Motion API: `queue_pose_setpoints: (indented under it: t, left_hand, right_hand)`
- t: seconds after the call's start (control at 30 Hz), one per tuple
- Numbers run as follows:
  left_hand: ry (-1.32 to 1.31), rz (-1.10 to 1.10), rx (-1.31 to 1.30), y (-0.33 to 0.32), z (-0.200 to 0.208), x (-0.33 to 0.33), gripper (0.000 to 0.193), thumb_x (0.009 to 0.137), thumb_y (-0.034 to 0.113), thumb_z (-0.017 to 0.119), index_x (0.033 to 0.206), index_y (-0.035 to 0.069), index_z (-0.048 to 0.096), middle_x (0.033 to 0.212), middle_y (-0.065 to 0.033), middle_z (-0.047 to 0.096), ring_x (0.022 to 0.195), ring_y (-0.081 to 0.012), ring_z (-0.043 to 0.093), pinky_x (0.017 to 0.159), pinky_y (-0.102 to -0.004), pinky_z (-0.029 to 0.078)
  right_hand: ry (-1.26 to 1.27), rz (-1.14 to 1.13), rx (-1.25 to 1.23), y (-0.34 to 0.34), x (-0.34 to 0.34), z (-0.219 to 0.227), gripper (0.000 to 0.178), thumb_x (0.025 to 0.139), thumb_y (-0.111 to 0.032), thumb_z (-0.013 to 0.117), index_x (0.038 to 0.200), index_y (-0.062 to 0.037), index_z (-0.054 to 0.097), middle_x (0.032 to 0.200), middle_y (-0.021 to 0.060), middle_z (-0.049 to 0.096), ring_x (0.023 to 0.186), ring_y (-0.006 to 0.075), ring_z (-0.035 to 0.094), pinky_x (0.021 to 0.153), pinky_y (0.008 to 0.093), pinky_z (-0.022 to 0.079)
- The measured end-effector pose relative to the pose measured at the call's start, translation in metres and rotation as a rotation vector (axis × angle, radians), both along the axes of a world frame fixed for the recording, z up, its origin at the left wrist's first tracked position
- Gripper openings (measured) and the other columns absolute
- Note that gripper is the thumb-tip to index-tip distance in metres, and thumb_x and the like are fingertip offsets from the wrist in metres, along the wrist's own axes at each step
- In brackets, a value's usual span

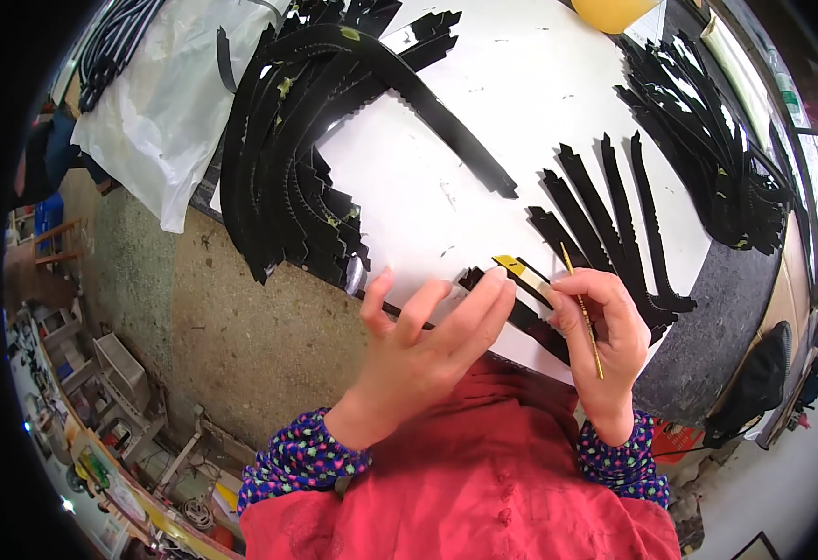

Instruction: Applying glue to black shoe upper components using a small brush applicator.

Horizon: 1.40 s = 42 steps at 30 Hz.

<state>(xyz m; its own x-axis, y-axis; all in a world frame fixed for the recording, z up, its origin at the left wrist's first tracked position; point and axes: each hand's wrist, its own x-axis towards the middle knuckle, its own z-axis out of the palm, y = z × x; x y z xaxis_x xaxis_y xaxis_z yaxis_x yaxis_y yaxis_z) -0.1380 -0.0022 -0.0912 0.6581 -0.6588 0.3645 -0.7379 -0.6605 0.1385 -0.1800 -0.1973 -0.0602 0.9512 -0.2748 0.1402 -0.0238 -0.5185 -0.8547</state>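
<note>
My right hand (607,336) is closed in a pinch on a thin golden stick (595,350), whose ends stick out above and below the fingers. My left hand (423,350) has its fingers spread, with the foremost fingertips against the work in front of me. By those fingertips lies a small flat piece with a yellow pointed end (506,262) and a paler part that runs to my right thumb. Beneath it a black strip (541,338) lies along the table's near edge; my hands partly hide it. Several black notched strips (600,205) fan out beyond my right hand.
A large heap of black strips (259,168) covers the left of the white tabletop (409,177), one reaching toward the middle. Another bundle (707,140) lies at the far right. A yellow rounded object (611,11) sits at the far edge. White plastic sheeting (161,121) hangs at the left.
</note>
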Motion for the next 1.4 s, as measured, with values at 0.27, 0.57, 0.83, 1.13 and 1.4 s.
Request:
queue_pose_setpoints:
  t: [0.27,0.57,0.83,1.13,1.4]
  left_hand:
    - [-0.017,0.015,0.025,-0.004,-0.001,0.000,0.025,0.091,0.027,0.064,0.115,0.029,0.068,0.142,0.0183,0.057,0.114,-0.0143,0.042,0.112,-0.0479,0.022]
    - [0.008,0.015,0.024,-0.003,0.000,-0.001,0.024,0.092,0.027,0.062,0.115,0.029,0.067,0.143,0.0179,0.056,0.113,-0.0143,0.042,0.111,-0.0477,0.023]
    - [0.032,0.004,0.022,-0.003,0.001,0.000,0.024,0.092,0.025,0.061,0.115,0.028,0.068,0.142,0.0157,0.056,0.111,-0.0155,0.042,0.111,-0.0484,0.023]
    - [0.070,0.022,0.018,-0.006,0.007,0.000,0.040,0.094,0.012,0.054,0.128,0.028,0.068,0.137,0.0166,0.058,0.110,-0.0147,0.042,0.112,-0.0430,0.021]
    - [0.117,0.032,0.075,-0.008,0.013,-0.001,0.053,0.090,0.008,0.054,0.134,0.035,0.065,0.137,0.0167,0.054,0.109,-0.0156,0.042,0.111,-0.0433,0.022]
  right_hand:
    - [0.011,0.001,0.001,0.000,0.001,0.002,0.016,0.089,0.009,0.070,0.103,0.0012,0.066,0.093,0.0114,0.068,0.073,0.0153,0.065,0.063,0.0248,0.052]
    - [0.015,0.013,-0.031,0.001,0.001,0.002,0.017,0.088,0.009,0.070,0.103,0.0009,0.066,0.093,0.0108,0.068,0.074,0.0162,0.065,0.063,0.0255,0.052]
    - [-0.015,0.056,-0.232,-0.004,-0.006,0.012,0.021,0.082,0.010,0.074,0.100,0.0006,0.067,0.094,0.0144,0.069,0.077,0.0241,0.068,0.066,0.0297,0.055]
    - [-0.144,0.057,-0.315,-0.011,-0.017,-0.002,0.028,0.073,0.014,0.074,0.098,0.0009,0.070,0.095,0.0150,0.069,0.078,0.0276,0.068,0.067,0.0339,0.055]
    - [-0.195,0.096,-0.415,-0.012,-0.020,-0.005,0.034,0.068,0.014,0.073,0.099,0.0010,0.071,0.095,0.0141,0.069,0.070,0.0259,0.063,0.060,0.0332,0.052]
